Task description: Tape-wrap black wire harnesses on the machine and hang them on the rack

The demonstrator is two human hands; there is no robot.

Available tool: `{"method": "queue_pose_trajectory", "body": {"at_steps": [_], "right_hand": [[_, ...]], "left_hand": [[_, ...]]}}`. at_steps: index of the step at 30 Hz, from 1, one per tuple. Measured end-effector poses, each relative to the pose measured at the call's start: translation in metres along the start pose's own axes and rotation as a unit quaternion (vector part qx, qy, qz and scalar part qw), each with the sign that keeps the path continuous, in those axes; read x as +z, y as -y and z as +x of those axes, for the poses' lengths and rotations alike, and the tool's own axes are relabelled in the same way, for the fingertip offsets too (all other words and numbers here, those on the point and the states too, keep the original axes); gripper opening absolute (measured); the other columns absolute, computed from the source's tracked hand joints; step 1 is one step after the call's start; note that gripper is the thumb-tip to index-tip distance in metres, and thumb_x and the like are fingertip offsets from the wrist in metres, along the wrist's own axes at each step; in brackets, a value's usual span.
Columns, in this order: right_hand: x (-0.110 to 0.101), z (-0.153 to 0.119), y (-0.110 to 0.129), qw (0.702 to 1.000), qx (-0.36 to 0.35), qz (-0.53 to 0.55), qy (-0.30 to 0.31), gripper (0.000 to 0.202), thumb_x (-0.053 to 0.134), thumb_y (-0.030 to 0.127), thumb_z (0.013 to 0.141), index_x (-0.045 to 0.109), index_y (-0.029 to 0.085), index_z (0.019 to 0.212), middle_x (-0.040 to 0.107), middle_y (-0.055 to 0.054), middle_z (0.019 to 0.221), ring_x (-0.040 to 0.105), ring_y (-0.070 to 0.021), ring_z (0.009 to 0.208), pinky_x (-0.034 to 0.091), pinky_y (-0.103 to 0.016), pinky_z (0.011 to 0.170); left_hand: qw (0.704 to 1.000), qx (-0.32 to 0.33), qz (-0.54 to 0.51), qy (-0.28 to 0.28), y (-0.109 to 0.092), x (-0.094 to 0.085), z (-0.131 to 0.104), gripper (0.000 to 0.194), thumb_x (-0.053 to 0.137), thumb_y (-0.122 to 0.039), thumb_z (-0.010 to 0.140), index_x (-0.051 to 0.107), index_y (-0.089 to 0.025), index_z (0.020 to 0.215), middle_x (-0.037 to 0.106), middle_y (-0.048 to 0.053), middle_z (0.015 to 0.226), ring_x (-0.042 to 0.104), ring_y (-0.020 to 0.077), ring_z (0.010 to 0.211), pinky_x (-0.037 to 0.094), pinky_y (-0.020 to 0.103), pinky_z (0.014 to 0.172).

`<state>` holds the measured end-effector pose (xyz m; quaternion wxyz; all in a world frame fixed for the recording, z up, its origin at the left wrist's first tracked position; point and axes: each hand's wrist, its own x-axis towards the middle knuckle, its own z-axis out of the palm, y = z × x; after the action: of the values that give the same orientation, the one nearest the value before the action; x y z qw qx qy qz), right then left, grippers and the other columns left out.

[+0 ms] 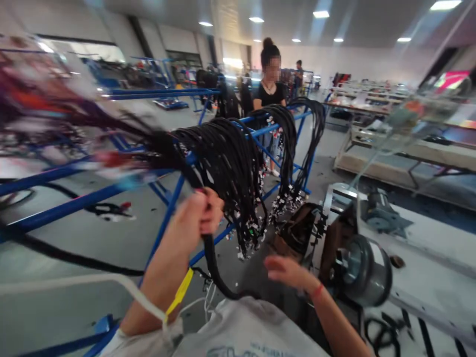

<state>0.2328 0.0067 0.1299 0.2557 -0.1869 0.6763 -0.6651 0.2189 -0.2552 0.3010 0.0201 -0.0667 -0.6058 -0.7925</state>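
Observation:
My left hand [204, 213] is closed around a thick black wiring harness [211, 258]. Above the fist the harness runs up to the blue rack; below it bends down toward my shirt. At upper left a blurred bundle of loose wires [156, 144] lies over the same rack. My right hand [284, 271], a red band at its wrist, is held out in the air with fingers stretched and nothing in them. Just beyond my left hand, many black harnesses [226, 163] with small white connectors at their ends hang over the blue rack [171, 208].
A person [270, 84] in a dark top stands behind the rack. To my right is a workbench [427, 253] with a grey motor [368, 270]. A brown container [297, 233] sits low between rack and bench. A white cable [111, 277] crosses at lower left.

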Motion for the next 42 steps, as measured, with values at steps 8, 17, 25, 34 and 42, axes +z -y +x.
{"method": "queue_pose_trajectory", "body": {"at_steps": [8,17,25,34,42], "right_hand": [[-0.048,-0.03,0.084,0.903,-0.29,0.229,-0.219,0.066,0.04,0.091,0.069,0.049,0.027,0.083,0.037,0.01,0.046,0.048,-0.0125,0.041,0.046,-0.027,0.051],[-0.087,-0.115,0.102,0.761,-0.324,0.177,-0.534,0.035,0.069,0.044,0.084,0.041,0.025,0.076,0.026,0.014,0.046,0.026,-0.0069,0.036,0.046,-0.023,0.055],[-0.068,-0.094,0.133,0.696,-0.407,0.204,-0.555,0.042,0.063,0.044,0.09,0.035,0.023,0.066,0.02,0.011,0.05,0.02,-0.0078,0.036,0.042,-0.024,0.049],[-0.072,-0.03,0.125,0.781,-0.309,0.219,-0.497,0.037,0.069,0.047,0.084,0.043,0.024,0.073,0.036,0.009,0.056,0.041,-0.0109,0.048,0.051,-0.032,0.069],[-0.05,-0.035,0.166,0.768,-0.432,0.196,-0.43,0.043,0.052,0.045,0.097,0.03,0.024,0.066,0.02,0.01,0.048,0.019,-0.0097,0.037,0.036,-0.023,0.046]], "left_hand": [[0.769,-0.364,-0.162,0.5,0.138,0.163,-0.014,0.057,0.054,-0.077,0.073,0.047,-0.02,0.074,0.012,-0.011,0.051,0.001,0.0038,0.039,0.002,0.019,0.034],[0.868,-0.048,0.146,0.472,0.177,0.226,0.005,0.044,0.052,-0.062,0.086,0.052,-0.018,0.09,0.049,0.0,0.07,0.046,0.0122,0.06,0.039,0.022,0.054],[0.754,-0.021,0.065,0.653,0.166,0.209,0.061,0.059,0.027,-0.064,0.096,0.055,-0.013,0.089,0.044,-0.003,0.062,0.038,0.0087,0.053,0.033,0.02,0.05],[0.721,-0.171,-0.081,0.667,0.171,0.187,0.117,0.051,0.047,-0.067,0.089,0.049,-0.016,0.093,0.035,-0.007,0.062,0.025,0.0052,0.046,0.02,0.019,0.041],[0.587,-0.193,-0.101,0.78,0.159,0.171,0.107,0.07,0.028,-0.083,0.084,0.048,-0.017,0.071,0.032,-0.006,0.051,0.025,0.0079,0.045,0.021,0.023,0.043]]}}
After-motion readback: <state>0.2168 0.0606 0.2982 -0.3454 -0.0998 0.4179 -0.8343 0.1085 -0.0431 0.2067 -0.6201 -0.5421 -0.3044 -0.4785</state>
